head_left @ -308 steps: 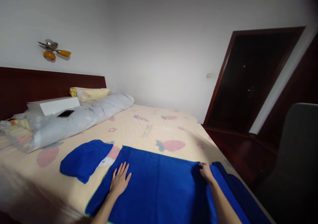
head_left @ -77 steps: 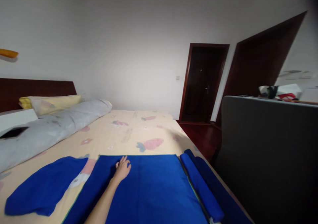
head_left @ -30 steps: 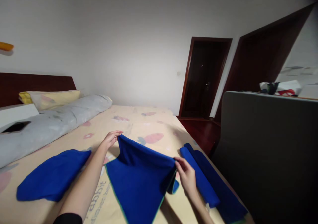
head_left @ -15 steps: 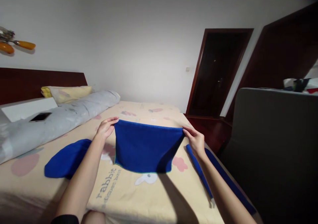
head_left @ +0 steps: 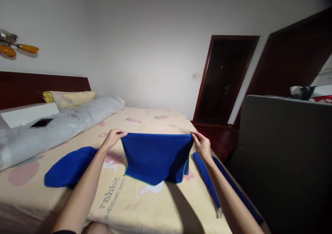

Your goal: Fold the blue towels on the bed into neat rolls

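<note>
A blue cloth [head_left: 157, 156] with a thin green edge hangs stretched between my two hands above the bed. My left hand [head_left: 114, 138] pinches its upper left corner, and my right hand [head_left: 201, 144] pinches the upper right one. The top edge is taut and nearly level; the lower part droops in loose folds. Under my left forearm lies a bunched blue cloth [head_left: 68, 168]. Long strips of blue fabric [head_left: 206, 177] lie near the bed's right edge, partly hidden by my right forearm.
The patterned bed sheet [head_left: 140, 209] spreads beneath everything. A grey rolled quilt [head_left: 75, 123] bears a phone [head_left: 41, 123] at the left, near a yellow pillow [head_left: 74, 99]. At the right stands a dark grey panel [head_left: 282, 151]. A dark door [head_left: 218, 78] is behind.
My left hand has moved slightly down and right, levelling the cloth's top edge. The cloth's lower edge has swung, and a back layer now shows at its right. The view has shifted slightly.
</note>
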The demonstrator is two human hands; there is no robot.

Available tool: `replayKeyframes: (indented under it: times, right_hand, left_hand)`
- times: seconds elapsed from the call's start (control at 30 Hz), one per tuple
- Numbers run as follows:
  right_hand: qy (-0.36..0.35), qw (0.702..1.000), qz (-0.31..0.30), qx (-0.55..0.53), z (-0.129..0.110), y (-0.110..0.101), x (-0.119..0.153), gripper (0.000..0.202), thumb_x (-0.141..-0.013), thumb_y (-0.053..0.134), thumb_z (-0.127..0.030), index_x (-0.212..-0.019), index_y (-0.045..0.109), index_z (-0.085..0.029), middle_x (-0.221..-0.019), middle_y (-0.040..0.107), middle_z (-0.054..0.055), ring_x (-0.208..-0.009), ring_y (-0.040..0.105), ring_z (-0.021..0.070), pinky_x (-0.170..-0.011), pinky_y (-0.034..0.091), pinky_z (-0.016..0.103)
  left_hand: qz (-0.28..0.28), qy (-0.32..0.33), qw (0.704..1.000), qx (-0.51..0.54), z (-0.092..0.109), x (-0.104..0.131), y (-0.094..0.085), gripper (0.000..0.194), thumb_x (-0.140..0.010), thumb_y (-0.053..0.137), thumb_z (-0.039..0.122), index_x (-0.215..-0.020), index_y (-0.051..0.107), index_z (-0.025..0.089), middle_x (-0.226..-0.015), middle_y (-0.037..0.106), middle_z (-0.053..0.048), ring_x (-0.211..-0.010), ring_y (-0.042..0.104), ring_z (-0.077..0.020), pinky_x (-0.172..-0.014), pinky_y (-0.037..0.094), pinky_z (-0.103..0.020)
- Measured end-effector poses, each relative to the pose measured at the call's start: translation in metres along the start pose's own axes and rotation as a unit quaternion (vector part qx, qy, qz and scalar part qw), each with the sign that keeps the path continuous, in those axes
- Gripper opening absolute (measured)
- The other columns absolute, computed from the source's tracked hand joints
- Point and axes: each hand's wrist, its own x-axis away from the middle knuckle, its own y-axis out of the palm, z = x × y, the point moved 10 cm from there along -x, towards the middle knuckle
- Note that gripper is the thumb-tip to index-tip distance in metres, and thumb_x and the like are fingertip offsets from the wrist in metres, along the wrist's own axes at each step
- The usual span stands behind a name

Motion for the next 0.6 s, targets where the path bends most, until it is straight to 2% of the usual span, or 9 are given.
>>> replayKeyframes:
  times: [0.17,0.27,0.33,0.47,0.6]
  right_hand:
    - [0.009,0.999,-0.046,0.000,0.008,0.005,-0.010,0.051,-0.073,0.061,-0.067,-0.085,0.075,-0.019,-0.092,0.075,0.012,-0.090,0.066,0.0301,-0.089,0.048,0.044]
    - [0.026,0.996,-0.083,-0.022,0.013,0.012,-0.014,0.056,-0.074,0.058,-0.069,-0.087,0.075,-0.018,-0.091,0.075,0.012,-0.086,0.067,0.0278,-0.080,0.052,0.039]
    - [0.035,0.993,-0.106,-0.031,0.015,0.016,-0.016,0.058,-0.074,0.057,-0.069,-0.092,0.074,-0.017,-0.090,0.075,0.011,-0.081,0.068,0.0258,-0.074,0.054,0.037]
    - [0.028,0.992,-0.122,-0.012,0.013,0.013,-0.020,0.059,-0.067,0.068,-0.063,-0.101,0.073,-0.016,-0.088,0.074,0.009,-0.077,0.066,0.0232,-0.070,0.052,0.034]
    - [0.001,0.992,-0.120,0.041,0.007,0.006,-0.027,0.049,-0.066,0.070,-0.061,-0.087,0.075,-0.016,-0.071,0.070,0.006,-0.066,0.060,0.0215,-0.065,0.047,0.034]
  left_hand:
    - [0.000,0.067,0.997,-0.027,0.018,0.002,-0.001,0.036,-0.060,0.079,0.053,-0.065,0.069,0.019,-0.075,0.059,0.001,-0.072,0.056,-0.0143,-0.068,0.044,-0.025]
    - [0.007,0.098,0.994,-0.037,0.026,-0.001,-0.002,0.037,-0.065,0.075,0.054,-0.065,0.066,0.018,-0.076,0.059,0.000,-0.073,0.056,-0.0141,-0.067,0.043,-0.025]
    - [0.008,0.100,0.994,-0.038,0.027,-0.003,-0.002,0.038,-0.066,0.074,0.055,-0.065,0.065,0.018,-0.075,0.061,0.000,-0.072,0.055,-0.0144,-0.067,0.043,-0.025]
    - [0.002,0.092,0.995,-0.044,0.026,-0.006,-0.005,0.043,-0.066,0.072,0.059,-0.065,0.064,0.017,-0.064,0.060,0.001,-0.066,0.054,-0.0141,-0.064,0.043,-0.025]
    - [0.004,0.087,0.994,-0.058,0.028,-0.004,-0.009,0.043,-0.068,0.071,0.058,-0.060,0.058,0.018,-0.056,0.053,0.005,-0.059,0.047,-0.0108,-0.058,0.037,-0.023]
